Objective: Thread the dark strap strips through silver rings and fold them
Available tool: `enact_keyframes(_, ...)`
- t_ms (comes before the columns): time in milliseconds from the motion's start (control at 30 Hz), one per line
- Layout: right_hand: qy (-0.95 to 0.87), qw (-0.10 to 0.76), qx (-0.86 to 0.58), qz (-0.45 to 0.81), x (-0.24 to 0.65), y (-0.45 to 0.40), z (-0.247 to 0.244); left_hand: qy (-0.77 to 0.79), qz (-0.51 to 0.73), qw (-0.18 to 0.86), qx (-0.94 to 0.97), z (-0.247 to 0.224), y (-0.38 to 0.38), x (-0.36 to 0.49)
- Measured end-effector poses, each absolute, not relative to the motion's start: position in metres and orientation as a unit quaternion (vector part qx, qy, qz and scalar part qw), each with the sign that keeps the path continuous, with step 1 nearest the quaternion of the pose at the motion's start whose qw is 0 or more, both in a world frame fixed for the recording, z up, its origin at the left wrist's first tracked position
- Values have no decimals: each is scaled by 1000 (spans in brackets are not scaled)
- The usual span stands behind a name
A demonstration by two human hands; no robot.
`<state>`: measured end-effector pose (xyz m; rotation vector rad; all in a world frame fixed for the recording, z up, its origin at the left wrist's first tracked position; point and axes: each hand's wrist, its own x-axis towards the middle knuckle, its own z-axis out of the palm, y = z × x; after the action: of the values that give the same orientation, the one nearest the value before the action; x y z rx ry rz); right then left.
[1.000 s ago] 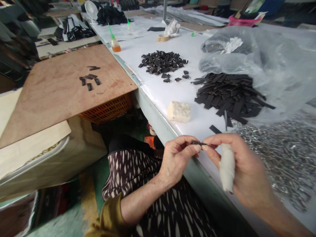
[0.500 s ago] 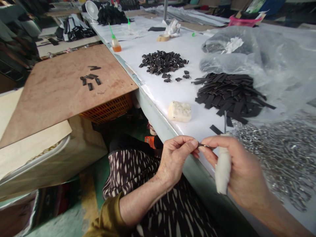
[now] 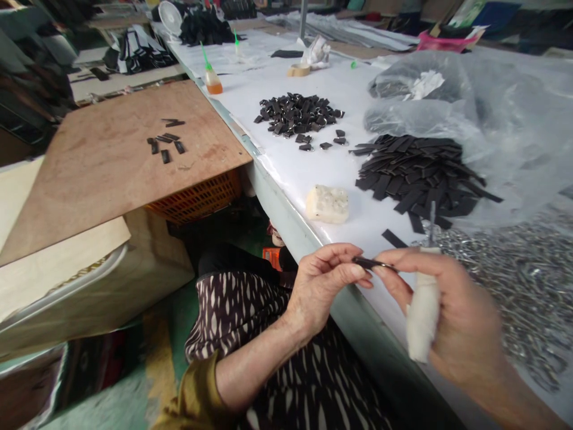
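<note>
Pinching dark strip (image 3: 373,263), left hand (image 3: 324,289) just beside table edge (image 3: 385,358)

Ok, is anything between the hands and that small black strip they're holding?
Nothing visible: the left hand and right hand both reach the small black strip directly with their fingertips. The white-wrapped object in the right hand sits below the strip.

No legible text, labels, brands or numbers anywhere in view. The orange box (image 3: 272,258) under the counter (image 3: 286,224) and the white paper slip (image 3: 425,85) in the plastic bag (image 3: 452,113) are too small or blurred to tell if anything's printed.
</note>
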<state>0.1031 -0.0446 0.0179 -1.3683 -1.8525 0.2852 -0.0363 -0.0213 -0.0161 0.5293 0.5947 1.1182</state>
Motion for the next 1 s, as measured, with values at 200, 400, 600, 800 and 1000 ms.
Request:
enact_keyframes(200,-824,323,-465,25,108,-42,16,296,511,763,263,-17,-21,-39)
enact_keyframes(400,-878,310,-351,-94,110,-41,20,298,506,779,220,-17,-20,-41)
enact_keyframes(600,-896,270,-302,-181,102,-39,28,324,431,806,243,-15,-24,-44)
enact_keyframes(800,-901,249,-266,-235,102,-35,28,308,445,804,248,-7,-28,-45)
enact_keyframes(1000,-899,253,-280,-221,104,-36,24,321,446,798,248,-8,-29,-43)
